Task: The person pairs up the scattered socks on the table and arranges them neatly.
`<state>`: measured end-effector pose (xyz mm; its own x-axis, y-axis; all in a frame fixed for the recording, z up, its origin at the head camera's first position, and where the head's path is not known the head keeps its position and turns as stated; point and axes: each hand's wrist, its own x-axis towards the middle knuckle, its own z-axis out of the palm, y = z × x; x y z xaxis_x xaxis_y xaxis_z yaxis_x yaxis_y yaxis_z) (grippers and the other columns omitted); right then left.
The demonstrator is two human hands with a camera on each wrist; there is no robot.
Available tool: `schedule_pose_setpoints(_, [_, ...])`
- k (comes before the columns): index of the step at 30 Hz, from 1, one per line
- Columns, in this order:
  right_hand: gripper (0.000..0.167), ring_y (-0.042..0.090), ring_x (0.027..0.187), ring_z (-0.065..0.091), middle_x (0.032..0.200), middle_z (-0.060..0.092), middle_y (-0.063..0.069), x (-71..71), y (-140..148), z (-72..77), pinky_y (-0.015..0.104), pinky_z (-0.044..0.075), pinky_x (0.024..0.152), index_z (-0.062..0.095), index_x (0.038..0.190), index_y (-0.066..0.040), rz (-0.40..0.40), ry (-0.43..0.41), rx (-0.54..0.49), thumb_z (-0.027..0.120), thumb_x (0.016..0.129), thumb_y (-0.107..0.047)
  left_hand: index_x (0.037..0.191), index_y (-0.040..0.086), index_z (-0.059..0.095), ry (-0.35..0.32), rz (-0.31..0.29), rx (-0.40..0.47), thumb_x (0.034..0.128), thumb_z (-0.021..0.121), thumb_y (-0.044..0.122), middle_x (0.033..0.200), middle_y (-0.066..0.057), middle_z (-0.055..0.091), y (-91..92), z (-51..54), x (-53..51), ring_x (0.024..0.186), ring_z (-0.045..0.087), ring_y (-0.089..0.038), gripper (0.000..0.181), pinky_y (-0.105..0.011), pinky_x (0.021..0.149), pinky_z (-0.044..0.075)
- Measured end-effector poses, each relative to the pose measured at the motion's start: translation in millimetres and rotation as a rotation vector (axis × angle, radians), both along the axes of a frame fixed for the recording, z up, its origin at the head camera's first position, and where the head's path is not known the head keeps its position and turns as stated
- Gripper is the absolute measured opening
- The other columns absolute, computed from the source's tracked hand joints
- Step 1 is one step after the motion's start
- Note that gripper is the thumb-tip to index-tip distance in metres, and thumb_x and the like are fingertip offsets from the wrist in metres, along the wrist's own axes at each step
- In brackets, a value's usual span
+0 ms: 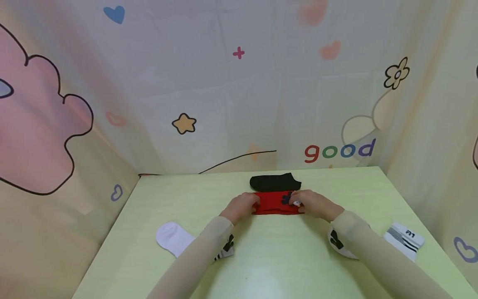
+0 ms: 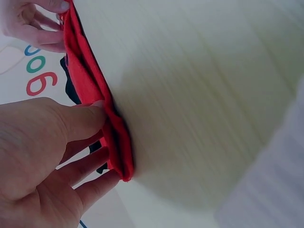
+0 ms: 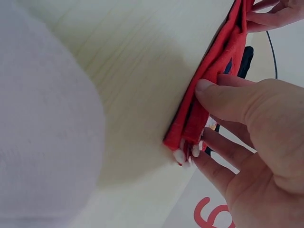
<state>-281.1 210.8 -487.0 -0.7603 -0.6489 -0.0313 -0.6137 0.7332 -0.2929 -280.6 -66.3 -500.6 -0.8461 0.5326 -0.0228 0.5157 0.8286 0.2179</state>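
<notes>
Head view: red sock (image 1: 274, 202) lies mid-frame, just right of centre, flat on the desk (image 1: 284, 265). Left hand (image 1: 240, 206) at its left end, right hand (image 1: 311, 203) at its right end. Black sock (image 1: 274, 182) directly above it in frame, edges about touching; a careless fingertip could drag it along. White sock (image 1: 173, 238) lower left, striped sock (image 1: 405, 240) lower right. Sleeves cross over two more patterned socks; can't tell if they touch. If they do, a pull back could shift those. Desk is pale yellow-green, smooth-looking, so I'd expect little grip under cloth. Printed curtain (image 1: 239, 83) behind and at both sides: hearts, star, flower, "good" at right.

Left wrist view: red sock slants from upper left to lower centre. Left fingers closed to cloth thickness, thumb on the near face, others behind, pinching the lower end. Layers look loose at the edge; uneven pull could skew them. Faint grain on the desk.

Right wrist view: red sock runs from top right down to centre. Right fingers pinch near the lower end, thumb on top; white tufts (image 3: 180, 156) poke out below. Loose pinch could let one layer slip.
</notes>
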Motion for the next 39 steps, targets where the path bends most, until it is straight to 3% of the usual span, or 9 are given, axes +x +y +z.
schedule_pose_setpoints(9, [0.024, 0.039, 0.116, 0.060, 0.125, 0.068, 0.016, 5.9, 0.6, 0.2, 0.052, 0.053, 0.098, 0.075, 0.112, -0.005, 0.019, 0.011, -0.017, 0.077, 0.088, 0.001, 0.104, 0.015, 0.075, 0.066, -0.052, -0.051, 0.0981, 0.070, 0.011, 0.099, 0.003, 0.071, -6.2, -2.3, 5.6, 0.091, 0.064, -0.015, 0.009, -0.028, 0.081, 0.055])
schedule_pose_setpoints(17, [0.032, 0.034, 0.109, 0.060, 0.124, 0.066, 0.018, 13.0, -4.5, 2.0, 0.047, 0.056, 0.092, 0.073, 0.121, -0.007, 0.018, 0.044, -0.037, 0.079, 0.090, -0.008, 0.111, 0.016, 0.073, 0.158, -0.106, -0.011, 0.0977, 0.071, 0.013, 0.111, -0.002, 0.071, -13.0, 1.2, 15.3, 0.100, 0.066, -0.021, 0.014, -0.032, 0.086, 0.056])
schedule_pose_setpoints(27, [0.045, 0.035, 0.116, 0.059, 0.131, 0.061, 0.017, 21.4, -15.3, 3.1, 0.049, 0.056, 0.093, 0.065, 0.135, -0.009, 0.015, 0.093, -0.092, 0.078, 0.092, -0.014, 0.143, 0.021, 0.058, 0.140, -0.078, 0.033, 0.0968, 0.073, 0.019, 0.133, -0.005, 0.065, -27.3, 11.4, 28.7, 0.118, 0.062, -0.024, 0.049, -0.038, 0.100, 0.052])
schedule_pose_setpoints(32, [0.050, 0.035, 0.118, 0.060, 0.132, 0.061, 0.017, 28.0, -22.5, 5.4, 0.049, 0.056, 0.094, 0.062, 0.138, -0.009, 0.021, 0.125, -0.099, 0.078, 0.092, -0.017, 0.146, 0.023, 0.056, 0.138, -0.030, 0.062, 0.0959, 0.074, 0.024, 0.135, -0.008, 0.062, -41.4, 13.3, 31.5, 0.120, 0.061, -0.028, 0.053, -0.044, 0.100, 0.052])
schedule_pose_setpoints(39, [0.054, 0.035, 0.121, 0.057, 0.134, 0.059, 0.017, 32.3, -34.0, 11.3, 0.046, 0.057, 0.092, 0.060, 0.141, -0.009, 0.033, 0.150, -0.128, 0.079, 0.091, -0.019, 0.146, 0.019, 0.056, 0.177, -0.014, 0.090, 0.0946, 0.076, 0.029, 0.134, -0.008, 0.062, -65.5, 18.2, 30.8, 0.117, 0.062, -0.029, 0.055, -0.047, 0.098, 0.053])
